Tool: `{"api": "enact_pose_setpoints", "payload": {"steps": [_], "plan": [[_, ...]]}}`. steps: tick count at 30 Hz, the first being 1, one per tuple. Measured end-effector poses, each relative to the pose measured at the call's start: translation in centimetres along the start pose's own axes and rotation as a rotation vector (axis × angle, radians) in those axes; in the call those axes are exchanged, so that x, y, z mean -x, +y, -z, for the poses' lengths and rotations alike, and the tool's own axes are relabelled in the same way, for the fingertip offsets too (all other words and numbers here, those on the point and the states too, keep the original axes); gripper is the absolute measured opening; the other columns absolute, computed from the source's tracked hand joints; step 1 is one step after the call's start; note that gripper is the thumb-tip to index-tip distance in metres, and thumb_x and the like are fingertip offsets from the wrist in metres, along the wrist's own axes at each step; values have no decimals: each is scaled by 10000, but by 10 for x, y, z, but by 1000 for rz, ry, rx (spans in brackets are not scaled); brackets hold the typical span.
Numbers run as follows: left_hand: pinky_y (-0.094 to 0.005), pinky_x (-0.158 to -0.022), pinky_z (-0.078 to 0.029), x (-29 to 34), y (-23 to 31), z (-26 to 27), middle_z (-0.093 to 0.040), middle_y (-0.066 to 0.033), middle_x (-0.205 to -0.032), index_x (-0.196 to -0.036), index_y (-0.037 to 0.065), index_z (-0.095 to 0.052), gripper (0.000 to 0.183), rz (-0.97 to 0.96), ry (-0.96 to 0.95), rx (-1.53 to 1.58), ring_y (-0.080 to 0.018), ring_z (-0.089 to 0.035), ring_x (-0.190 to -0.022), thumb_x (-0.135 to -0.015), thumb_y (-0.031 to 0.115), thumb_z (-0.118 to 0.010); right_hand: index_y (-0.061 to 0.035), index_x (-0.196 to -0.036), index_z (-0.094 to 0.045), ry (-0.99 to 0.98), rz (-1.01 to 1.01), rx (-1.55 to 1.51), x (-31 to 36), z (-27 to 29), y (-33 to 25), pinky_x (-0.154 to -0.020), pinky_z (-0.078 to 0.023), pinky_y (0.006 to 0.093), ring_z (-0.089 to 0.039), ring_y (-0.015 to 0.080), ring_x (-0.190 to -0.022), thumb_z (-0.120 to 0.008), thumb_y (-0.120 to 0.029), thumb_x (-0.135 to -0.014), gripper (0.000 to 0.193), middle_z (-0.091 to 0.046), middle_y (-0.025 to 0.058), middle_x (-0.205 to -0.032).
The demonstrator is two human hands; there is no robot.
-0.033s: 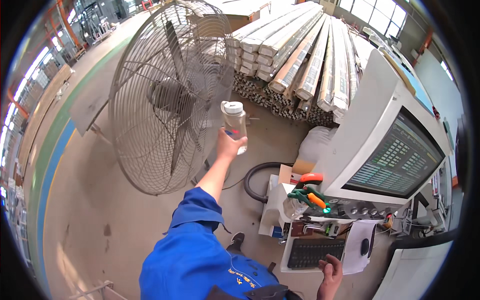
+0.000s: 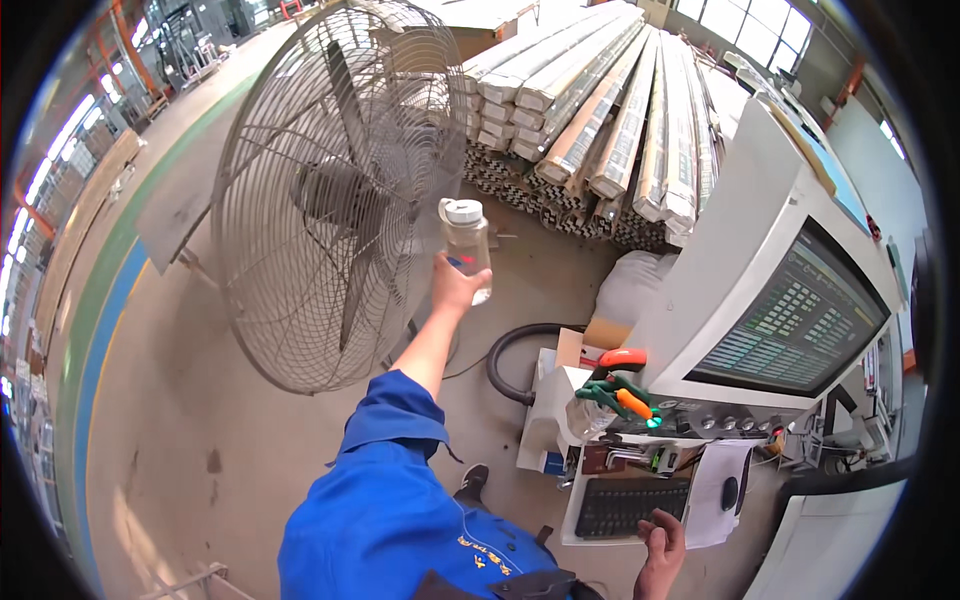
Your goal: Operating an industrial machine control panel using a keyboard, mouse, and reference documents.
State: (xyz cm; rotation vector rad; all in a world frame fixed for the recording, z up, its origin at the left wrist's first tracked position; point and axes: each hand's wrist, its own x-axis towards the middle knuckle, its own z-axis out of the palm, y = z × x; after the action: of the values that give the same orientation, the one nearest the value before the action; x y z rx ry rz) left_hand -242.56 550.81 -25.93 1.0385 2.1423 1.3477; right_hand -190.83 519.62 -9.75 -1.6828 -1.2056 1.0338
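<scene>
My left hand (image 2: 457, 284) is wrapped round the lower part of a clear water bottle (image 2: 467, 236) with a white screw lid and a carry loop. The bottle stands upright in the air at the end of my outstretched left arm. Just to its left is the wire cage of a large floor fan (image 2: 330, 200). My right hand (image 2: 660, 553) hovers by the front right corner of a black keyboard (image 2: 630, 507), fingers loosely bent and apart, with nothing visible in it. Whether it touches the keyboard shelf, I cannot tell.
A machine console with a lit screen (image 2: 800, 310) stands at the right. Orange- and green-handled pliers (image 2: 622, 388) sit in a holder below it. A mouse (image 2: 730, 491) lies on paper. Long wrapped bars (image 2: 600, 150) are stacked behind; a black hose (image 2: 500, 370) curves across the floor.
My left hand and the bottle have shifted slightly up and to the left. The fan's cage has also moved a little to the left. My right hand has stayed put.
</scene>
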Motion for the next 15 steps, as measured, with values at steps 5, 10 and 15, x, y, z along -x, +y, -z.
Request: {"api": "enact_pose_setpoints", "payload": {"steps": [5, 10, 15], "plan": [[-451, -1123, -490, -45, -19, -13, -624, -284, -1381, -1438, -98, -461, 1067, 98, 61, -44, -390, -625, -1299, -667, 417, -988, 2, -1383, -648, -39, -59, 43, -6, -14, -11, -1001, -562, 382, -707, 275, -1154, -665, -278, -1070, 420, -707, 163, -1294], [-448, -1100, -520, -59, -32, -24, -649, -285, -1364, -1393, -84, -502, 1015, 201, 80, 54, -395, -655, -1277, -667, 430, -991, 3, -1381, -649, -12, -63, 60, -8, -23, -11, -1001, -559, 377, -706, 269, -1147, -655, -247, -1075, 396, -713, 157, -1278], [-456, -1077, -537, -59, -55, -39, -645, -283, -1360, -1375, -86, -506, 995, 178, 102, 24, -398, -665, -1255, -676, 437, -982, -3, -1386, -642, -4, -91, 81, -11, -26, -9, -989, -555, 370, -707, 269, -1142, -654, -242, -1071, 396, -722, 165, -1251]]}}
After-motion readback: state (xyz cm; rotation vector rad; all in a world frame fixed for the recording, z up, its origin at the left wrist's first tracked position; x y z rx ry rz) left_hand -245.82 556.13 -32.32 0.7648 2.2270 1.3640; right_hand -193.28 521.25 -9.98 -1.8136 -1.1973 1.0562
